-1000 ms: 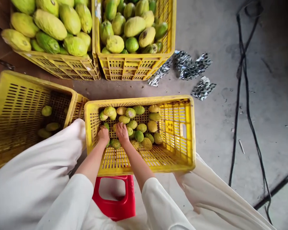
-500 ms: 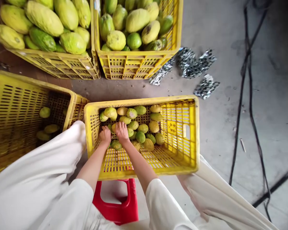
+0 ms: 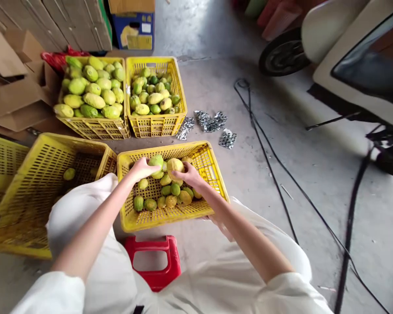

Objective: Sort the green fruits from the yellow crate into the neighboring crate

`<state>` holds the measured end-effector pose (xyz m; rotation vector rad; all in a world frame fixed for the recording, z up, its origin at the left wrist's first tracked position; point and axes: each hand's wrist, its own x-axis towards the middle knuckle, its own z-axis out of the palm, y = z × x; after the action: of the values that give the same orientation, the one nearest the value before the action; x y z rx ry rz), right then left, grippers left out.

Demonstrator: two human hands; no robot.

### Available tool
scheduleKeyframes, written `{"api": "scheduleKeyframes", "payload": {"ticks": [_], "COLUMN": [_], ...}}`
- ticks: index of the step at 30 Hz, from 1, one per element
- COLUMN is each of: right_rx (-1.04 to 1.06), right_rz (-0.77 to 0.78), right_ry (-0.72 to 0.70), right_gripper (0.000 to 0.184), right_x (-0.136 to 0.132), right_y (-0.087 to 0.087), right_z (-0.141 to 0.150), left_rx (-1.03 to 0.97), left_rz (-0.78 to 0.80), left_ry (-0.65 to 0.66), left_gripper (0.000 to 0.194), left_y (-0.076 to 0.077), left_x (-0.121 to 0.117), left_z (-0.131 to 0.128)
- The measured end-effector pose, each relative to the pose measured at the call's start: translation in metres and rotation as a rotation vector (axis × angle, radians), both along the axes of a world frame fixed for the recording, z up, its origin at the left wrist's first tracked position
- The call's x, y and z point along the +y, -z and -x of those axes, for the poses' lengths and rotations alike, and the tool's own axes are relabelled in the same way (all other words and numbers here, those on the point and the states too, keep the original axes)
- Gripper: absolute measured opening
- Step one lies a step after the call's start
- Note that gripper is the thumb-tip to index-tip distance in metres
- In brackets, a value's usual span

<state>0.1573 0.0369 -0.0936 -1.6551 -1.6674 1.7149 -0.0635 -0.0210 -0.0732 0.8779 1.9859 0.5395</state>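
Above the near yellow crate, my left hand grips a green papaya, fingers wrapped at its left side. My right hand is closed on a yellowish papaya, held from its right side. The two held fruits are close together, side by side. Beneath them, several smaller green and yellow papayas lie on the crate's bottom. My forearms and the held fruit hide some of those lying at the crate's far side.
Two crates heaped with papayas, a left one and a right one, stand beyond. A tipped crate with a few fruits lies left. Crumpled foil, a cable, a red stool, cardboard boxes and a vehicle surround me.
Both hands have risen from the crate's bottom and now each holds a papaya. The view has tilted up, bringing the boxes and vehicle into sight.
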Motion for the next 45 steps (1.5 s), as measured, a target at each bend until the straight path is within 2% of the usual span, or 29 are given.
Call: {"api": "scheduleKeyframes", "payload": {"ticks": [2, 4, 7, 9, 13, 18, 23, 32, 38, 41, 45], "right_rx": [0.206, 0.343, 0.442, 0.470, 0.527, 0.487, 0.435, 0.577, 0.713, 0.752, 0.753], "right_rz": [0.125, 0.218, 0.271, 0.249, 0.214, 0.100, 0.060, 0.058, 0.117, 0.174, 0.291], "right_ry": [0.080, 0.135, 0.182, 0.235, 0.338, 0.339, 0.314, 0.361, 0.353, 0.405, 0.474], "right_gripper": [0.071, 0.077, 0.077, 0.072, 0.069, 0.072, 0.078, 0.092, 0.068, 0.067, 0.073], "right_x": [-0.009, -0.023, -0.042, -0.049, -0.048, -0.035, -0.028, -0.026, -0.028, -0.029, -0.028], "right_y": [-0.031, -0.054, -0.071, -0.073, -0.068, -0.067, -0.069, -0.068, -0.067, -0.065, -0.062], "right_z": [-0.023, -0.041, -0.057, -0.060, -0.059, -0.063, -0.060, -0.050, -0.046, -0.045, -0.044], "left_rx": [-0.128, -0.333, -0.666, -0.752, -0.737, -0.748, -0.826, -0.908, -0.914, -0.967, -0.995], "left_rz": [-0.156, -0.310, -0.418, -0.466, -0.520, -0.426, -0.357, -0.287, -0.267, -0.247, -0.228], "left_ry": [-0.021, -0.104, -0.229, -0.256, -0.317, -0.439, -0.452, -0.459, -0.616, -0.661, -0.688], "left_gripper": [0.060, 0.070, 0.060, 0.052, 0.047, 0.032, 0.031, 0.029, 0.037, 0.038, 0.026], "left_y": [-0.033, -0.059, -0.079, -0.084, -0.084, -0.079, -0.077, -0.077, -0.072, -0.071, -0.070], "left_x": [-0.006, -0.017, -0.031, -0.034, -0.025, -0.013, -0.009, -0.007, -0.008, -0.009, -0.008], "left_z": [-0.002, -0.006, -0.015, -0.020, -0.024, -0.027, -0.036, -0.043, -0.044, -0.045, -0.046]}}
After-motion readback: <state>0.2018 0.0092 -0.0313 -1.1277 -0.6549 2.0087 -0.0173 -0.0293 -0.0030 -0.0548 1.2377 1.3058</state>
